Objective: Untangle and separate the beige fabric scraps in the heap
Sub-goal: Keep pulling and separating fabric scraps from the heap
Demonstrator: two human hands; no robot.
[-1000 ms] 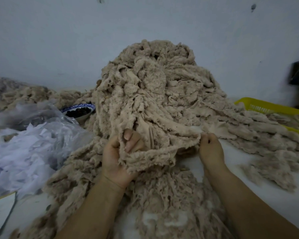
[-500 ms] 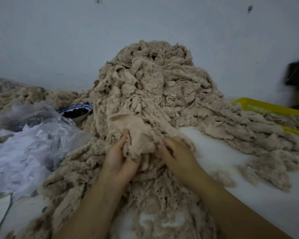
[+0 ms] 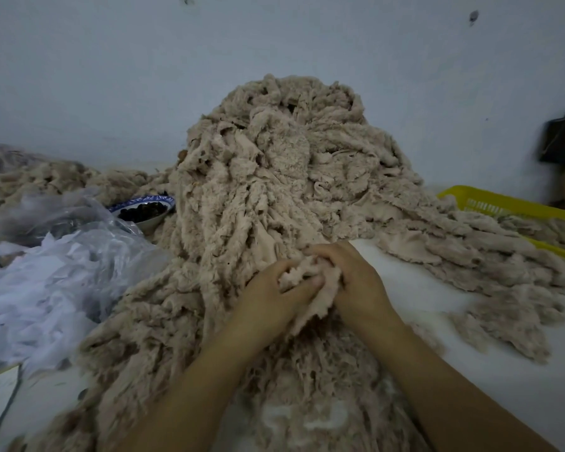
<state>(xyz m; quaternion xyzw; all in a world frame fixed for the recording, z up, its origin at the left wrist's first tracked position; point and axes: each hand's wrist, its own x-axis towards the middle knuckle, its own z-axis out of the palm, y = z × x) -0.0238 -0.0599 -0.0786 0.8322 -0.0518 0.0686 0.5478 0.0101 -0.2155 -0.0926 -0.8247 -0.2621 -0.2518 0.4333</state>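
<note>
Both hands meet at the foot of the heap, bunching one beige scrap [image 3: 307, 282] between them. The left hand [image 3: 274, 295] curls its fingers round the scrap's near edge, and the right hand [image 3: 356, 282] closes over it from the other side, knuckles up, so the cloth bulges out between the two grips. The scrap hangs down a little below the hands and lies against the tall heap of beige fabric scraps [image 3: 274, 177], which rises against the pale wall [image 3: 111, 76] and spills over the white table [image 3: 437, 321]. Right of the heap stands a yellow basket [image 3: 490, 203] with scraps trailing into it. Left of it lie a clear plastic bag [image 3: 46, 272] of white pieces and a blue-rimmed bowl [image 3: 144, 210].
</note>
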